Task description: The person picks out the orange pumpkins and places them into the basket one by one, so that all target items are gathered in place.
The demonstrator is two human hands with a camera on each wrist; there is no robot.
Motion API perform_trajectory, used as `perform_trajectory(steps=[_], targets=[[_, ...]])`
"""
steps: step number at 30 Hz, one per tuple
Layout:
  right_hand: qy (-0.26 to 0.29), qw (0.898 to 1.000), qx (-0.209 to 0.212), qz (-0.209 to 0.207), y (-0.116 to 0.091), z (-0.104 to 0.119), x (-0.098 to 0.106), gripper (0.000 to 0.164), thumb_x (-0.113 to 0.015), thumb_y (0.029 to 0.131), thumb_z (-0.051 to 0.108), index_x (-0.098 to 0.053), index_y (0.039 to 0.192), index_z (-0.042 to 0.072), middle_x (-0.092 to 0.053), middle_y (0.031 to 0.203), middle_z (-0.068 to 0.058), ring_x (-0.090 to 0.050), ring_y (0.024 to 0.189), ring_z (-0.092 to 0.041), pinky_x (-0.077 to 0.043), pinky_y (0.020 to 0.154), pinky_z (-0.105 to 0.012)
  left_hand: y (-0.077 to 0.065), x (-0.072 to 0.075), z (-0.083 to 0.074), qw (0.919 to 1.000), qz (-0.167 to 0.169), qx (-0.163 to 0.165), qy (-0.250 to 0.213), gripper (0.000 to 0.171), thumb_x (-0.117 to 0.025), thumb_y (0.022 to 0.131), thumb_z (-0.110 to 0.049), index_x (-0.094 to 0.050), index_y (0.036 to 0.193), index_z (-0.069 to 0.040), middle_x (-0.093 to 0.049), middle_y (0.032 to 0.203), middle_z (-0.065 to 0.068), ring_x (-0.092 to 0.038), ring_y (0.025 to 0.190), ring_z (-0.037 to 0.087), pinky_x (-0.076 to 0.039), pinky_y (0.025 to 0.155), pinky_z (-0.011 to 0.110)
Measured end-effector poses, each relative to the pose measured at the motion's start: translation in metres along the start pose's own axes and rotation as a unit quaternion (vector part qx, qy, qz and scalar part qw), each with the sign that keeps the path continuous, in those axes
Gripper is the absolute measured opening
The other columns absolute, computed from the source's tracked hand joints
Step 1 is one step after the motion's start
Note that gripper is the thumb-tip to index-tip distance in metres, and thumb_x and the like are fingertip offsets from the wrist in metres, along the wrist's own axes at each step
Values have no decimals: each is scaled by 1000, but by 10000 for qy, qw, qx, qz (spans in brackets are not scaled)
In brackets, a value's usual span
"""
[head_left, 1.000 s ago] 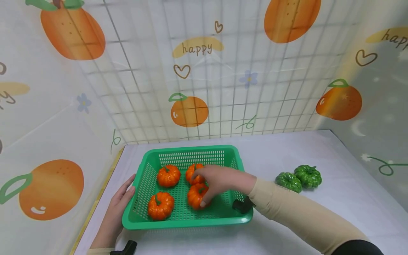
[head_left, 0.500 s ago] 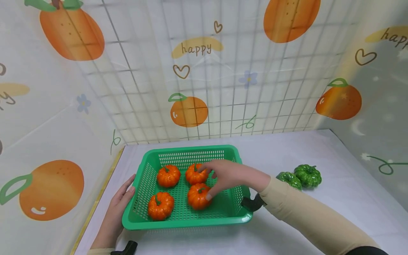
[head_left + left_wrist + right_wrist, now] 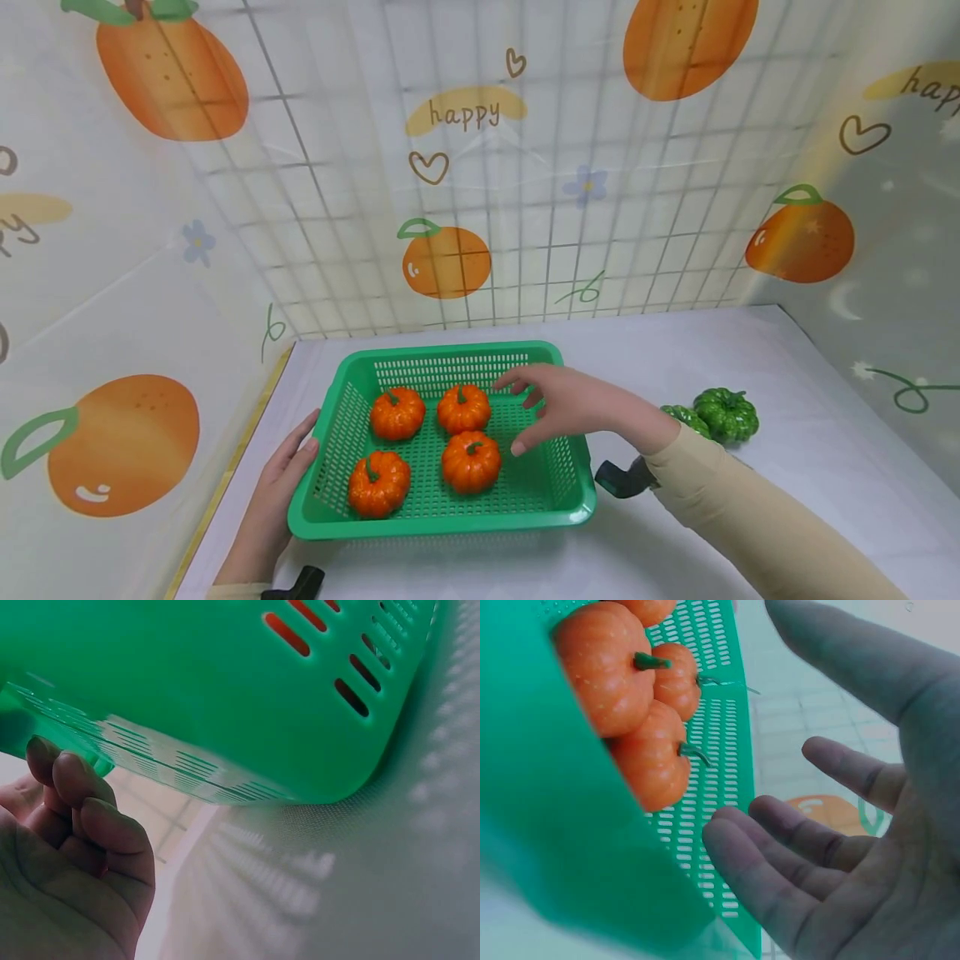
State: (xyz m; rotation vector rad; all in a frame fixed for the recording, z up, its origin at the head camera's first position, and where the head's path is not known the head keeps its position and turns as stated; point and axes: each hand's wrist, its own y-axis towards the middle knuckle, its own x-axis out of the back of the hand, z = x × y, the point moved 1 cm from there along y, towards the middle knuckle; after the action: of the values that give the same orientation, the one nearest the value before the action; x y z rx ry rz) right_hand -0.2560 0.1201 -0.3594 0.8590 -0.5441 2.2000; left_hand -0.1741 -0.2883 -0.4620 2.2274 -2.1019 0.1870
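A green plastic basket [image 3: 442, 527] holds several shiny orange toy pumpkins with green stems. One pumpkin [image 3: 471, 462] lies nearest my right hand, another pumpkin [image 3: 463, 409] just behind it. My left hand [image 3: 272, 492] grips the basket's left rim; in the left wrist view its bent fingers [image 3: 116, 825] sit against the outside. Over the basket's right side hovers my right hand [image 3: 573, 404], fingers spread and holding nothing. The right wrist view shows the right palm facing the basket, with fingertips [image 3: 724, 832] apart from the pumpkins.
Two green toy pumpkins [image 3: 726, 415] stand on the white tabletop [image 3: 817, 467] to the right, one partly hidden behind my right forearm. Behind the table hangs a printed curtain [image 3: 517, 217] with a wire grid [image 3: 667, 250] showing through.
My right hand has drawn away from the orange pumpkins, to the right and slightly up, its fingers coming off them. The left hand and basket stay put.
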Motion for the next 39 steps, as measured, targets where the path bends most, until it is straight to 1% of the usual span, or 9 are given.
perform_trajectory(steps=[6,13,17,19,23,27,31,35,39], targets=[[247,9995,22,-199,-15,-8,6,84,-90,68,44,-51,140,26,-52,135,12,-59,112,-18,-53,89,-35,-1,-1,0,10000,10,-1,-33,56,-44,105,-44,-31,156,-27,-28,159,5,-51,124,9,-52,88,28],[708,9964,40,-470,-35,-22,10,89,-89,69,47,-48,143,19,-51,140,5,-57,117,-23,-51,94,-44,-2,-1,-2,10000,3,28,-50,56,-44,105,-45,-31,156,-26,-29,159,7,-53,121,10,-53,87,30],[782,9946,16,-681,-47,-29,13,87,-89,70,45,-48,143,20,-51,141,3,-57,120,-24,-51,95,-43,-2,-2,-2,9999,-3,63,-90,56,-44,105,-45,-31,156,-27,-31,158,8,-56,119,11,-54,86,31],[805,9936,-18,-786,-53,-32,15,85,-89,71,44,-49,142,20,-51,141,0,-56,120,-25,-51,94,-42,-3,-3,-2,9999,7,110,-91,57,-44,104,-46,-31,156,-27,-32,157,9,-58,117,12,-54,86,33],[958,9906,-140,-967,-64,-38,15,83,-90,73,35,-49,142,17,-51,140,-5,-55,120,-28,-51,95,-45,-3,-5,-3,9999,7,155,-68,58,-45,104,-47,-31,156,-27,-34,156,10,-60,114,13,-55,85,34],[956,9885,-160,-1157,-74,-45,15,83,-90,72,34,-49,142,16,-52,138,-7,-55,120,-31,-51,94,-45,-4,-5,-5,9999,11,153,-59,59,-46,103,-47,-31,156,-26,-34,155,10,-60,114,14,-55,85,34],[878,9874,-141,-1311,-79,-52,15,82,-90,72,37,-50,140,19,-53,135,-7,-57,119,-29,-52,93,-43,-4,-4,-6,9998,53,161,-82,59,-46,104,-47,-30,156,-27,-36,153,14,-63,111,17,-56,84,37],[811,9855,-310,-1455,-83,-57,16,82,-91,69,41,-50,138,25,-55,133,-2,-58,116,-24,-53,91,-39,-3,-2,-5,9999,68,90,114,58,-42,104,-48,-26,157,-29,-39,151,17,-63,110,16,-56,84,34],[801,9846,-363,-1510,-85,-64,19,84,-90,68,45,-50,139,23,-55,134,-6,-58,117,-26,-53,91,-42,-1,5,-2,9975,35,13,699,58,-34,105,-51,-22,158,-30,-41,148,17,-56,115,13,-51,86,24]])
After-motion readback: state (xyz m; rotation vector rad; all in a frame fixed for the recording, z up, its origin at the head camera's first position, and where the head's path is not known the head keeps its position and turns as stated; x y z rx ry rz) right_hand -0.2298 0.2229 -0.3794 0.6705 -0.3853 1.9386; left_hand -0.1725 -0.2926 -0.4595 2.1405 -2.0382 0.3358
